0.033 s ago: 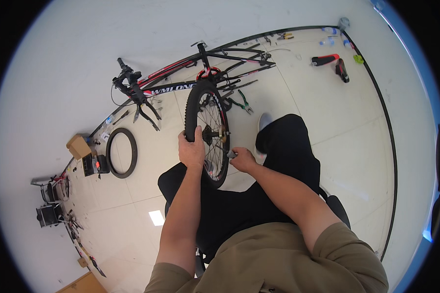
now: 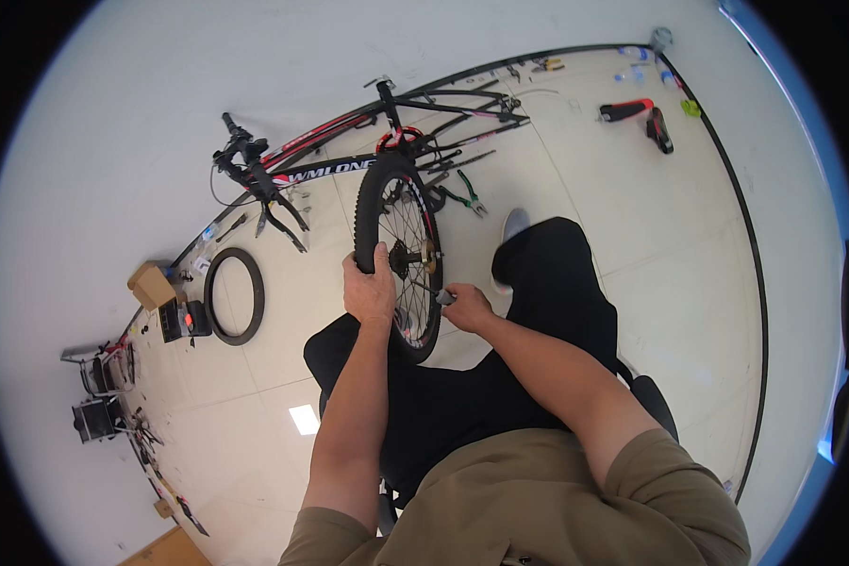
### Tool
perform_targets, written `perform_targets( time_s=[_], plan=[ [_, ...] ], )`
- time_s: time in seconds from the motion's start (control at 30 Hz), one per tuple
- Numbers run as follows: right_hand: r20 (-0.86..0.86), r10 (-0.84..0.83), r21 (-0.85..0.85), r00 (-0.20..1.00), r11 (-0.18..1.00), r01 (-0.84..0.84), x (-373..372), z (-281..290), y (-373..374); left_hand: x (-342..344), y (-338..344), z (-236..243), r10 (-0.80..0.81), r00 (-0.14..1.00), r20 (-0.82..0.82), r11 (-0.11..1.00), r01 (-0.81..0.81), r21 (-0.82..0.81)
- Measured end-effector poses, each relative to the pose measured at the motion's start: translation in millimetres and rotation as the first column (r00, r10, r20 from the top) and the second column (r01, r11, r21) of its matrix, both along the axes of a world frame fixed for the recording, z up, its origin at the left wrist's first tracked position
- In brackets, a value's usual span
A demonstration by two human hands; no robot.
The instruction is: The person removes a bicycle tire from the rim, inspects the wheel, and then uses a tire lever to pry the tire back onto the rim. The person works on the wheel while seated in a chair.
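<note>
A bicycle wheel (image 2: 372, 203) with a knobby black tyre stands upright in front of my knees, its lower part close to my black trousers. My left hand (image 2: 369, 288) grips the tyre on its near left side, thumb up. Low on the wheel's right side, my right hand (image 2: 469, 308) is closed round a small grey-handled tool (image 2: 444, 297). Its thin shaft seems to point in among the spokes toward the hub (image 2: 402, 258); where the tip touches, I cannot tell. A brass-coloured round part (image 2: 428, 257) sits at the wheel's right side.
Behind the wheel, a black and red bicycle frame (image 2: 330, 172) with handlebar (image 2: 241, 141) lies along the wall. Green-handled pliers (image 2: 472, 196) rest beyond my right knee. A loose tyre (image 2: 218, 325), a cardboard box (image 2: 151, 285) and a toolbox (image 2: 184, 319) are left; a saddle (image 2: 660, 130) is far right.
</note>
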State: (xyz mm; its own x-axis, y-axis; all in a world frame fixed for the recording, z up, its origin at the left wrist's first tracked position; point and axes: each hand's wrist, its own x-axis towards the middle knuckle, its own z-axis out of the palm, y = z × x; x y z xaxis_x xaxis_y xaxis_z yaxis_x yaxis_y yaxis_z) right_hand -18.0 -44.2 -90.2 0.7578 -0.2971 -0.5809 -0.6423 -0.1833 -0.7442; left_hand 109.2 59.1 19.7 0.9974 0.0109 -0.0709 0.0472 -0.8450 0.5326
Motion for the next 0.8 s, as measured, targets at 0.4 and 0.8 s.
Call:
perform_targets(
  time_s=[0.4,0.8],
  plan=[
    [0.154,-0.018,0.011,0.988,1.000,0.016,44,13,-6,6,16,-22,-0.220,0.967,0.127,0.973,0.227,-0.038],
    [0.223,0.017,-0.237,0.975,0.971,0.038,47,60,-12,27,31,-28,-0.264,0.963,-0.060,0.903,0.225,-0.366]
  ],
)
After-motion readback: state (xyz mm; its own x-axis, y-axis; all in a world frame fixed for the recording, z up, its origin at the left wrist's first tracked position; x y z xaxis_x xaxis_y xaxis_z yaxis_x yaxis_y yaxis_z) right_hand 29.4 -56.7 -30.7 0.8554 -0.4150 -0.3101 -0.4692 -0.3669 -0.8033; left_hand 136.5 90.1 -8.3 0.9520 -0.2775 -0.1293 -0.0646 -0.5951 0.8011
